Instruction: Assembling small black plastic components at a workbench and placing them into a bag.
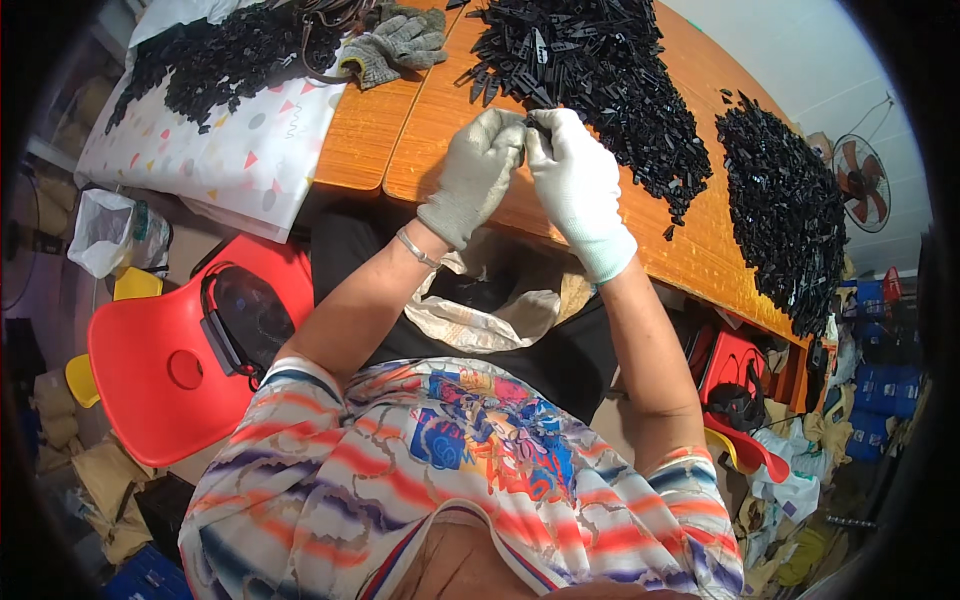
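Over the front edge of the wooden table, my two gloved hands meet fingertip to fingertip. My left hand, in a greyish knit glove, is closed in a pinch. My right hand wears a whiter glove and pinches too. Between the fingertips shows a bit of a small black plastic piece, mostly covered by the fingers. Just beyond lies a large pile of black plastic pieces, some long and pointed. Below the hands, between my knees, an open woven sack has dark contents I cannot make out.
Another black pile lies on the right, and a third on a patterned cloth at left. Spare grey gloves lie at the back. Red chairs stand beside me, a white bin bag at left, a fan at right.
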The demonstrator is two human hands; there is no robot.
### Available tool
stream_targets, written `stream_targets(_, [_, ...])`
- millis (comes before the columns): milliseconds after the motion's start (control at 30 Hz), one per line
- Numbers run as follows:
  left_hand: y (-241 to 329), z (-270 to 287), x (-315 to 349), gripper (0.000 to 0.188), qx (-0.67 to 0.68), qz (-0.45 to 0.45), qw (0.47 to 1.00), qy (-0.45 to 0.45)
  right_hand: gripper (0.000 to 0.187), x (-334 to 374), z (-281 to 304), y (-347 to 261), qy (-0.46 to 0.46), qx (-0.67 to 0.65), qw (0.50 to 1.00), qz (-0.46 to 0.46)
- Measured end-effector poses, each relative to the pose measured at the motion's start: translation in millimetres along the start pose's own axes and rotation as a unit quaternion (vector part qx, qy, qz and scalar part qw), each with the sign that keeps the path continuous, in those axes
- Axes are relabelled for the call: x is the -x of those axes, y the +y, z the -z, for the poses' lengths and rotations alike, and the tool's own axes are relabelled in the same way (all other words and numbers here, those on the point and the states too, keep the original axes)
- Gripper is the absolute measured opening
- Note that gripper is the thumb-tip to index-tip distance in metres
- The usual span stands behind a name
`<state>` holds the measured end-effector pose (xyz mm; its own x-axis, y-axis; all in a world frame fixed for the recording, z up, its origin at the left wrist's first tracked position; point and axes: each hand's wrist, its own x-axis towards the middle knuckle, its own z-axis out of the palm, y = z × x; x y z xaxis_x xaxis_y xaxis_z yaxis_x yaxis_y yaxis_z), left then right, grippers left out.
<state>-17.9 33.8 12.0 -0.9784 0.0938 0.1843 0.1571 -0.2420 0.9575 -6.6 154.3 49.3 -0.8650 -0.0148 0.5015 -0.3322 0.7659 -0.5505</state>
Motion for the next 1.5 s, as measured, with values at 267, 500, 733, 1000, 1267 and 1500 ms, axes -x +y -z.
stream_targets(267, [-1,-8,1,0.020,-0.001,0.058,0.996,0.063,0.011,-1,-9,8,-0.016,0.118,0.988,0.103])
stream_targets(500, [-13,-6,-10,0.021,-0.025,0.121,0.990,0.064,0.011,3,-16,21,-0.027,0.114,0.989,0.093])
stream_targets(733, [-6,-4,-12,0.023,0.003,0.174,0.985,-0.004,0.017,-1,-5,27,-0.078,0.065,0.993,-0.059])
stream_targets(1000, [-4,6,2,0.021,0.050,0.192,0.979,-0.050,0.027,-3,23,32,-0.116,-0.285,0.916,-0.257])
stream_targets(1267, [-12,-16,18,0.015,0.180,0.194,0.964,-0.008,0.020,21,10,40,-0.149,-0.499,0.806,-0.281])
stream_targets(1500, [10,18,38,0.017,-0.078,0.205,0.956,-0.198,0.023,46,30,32,-0.226,-0.340,0.865,-0.291])
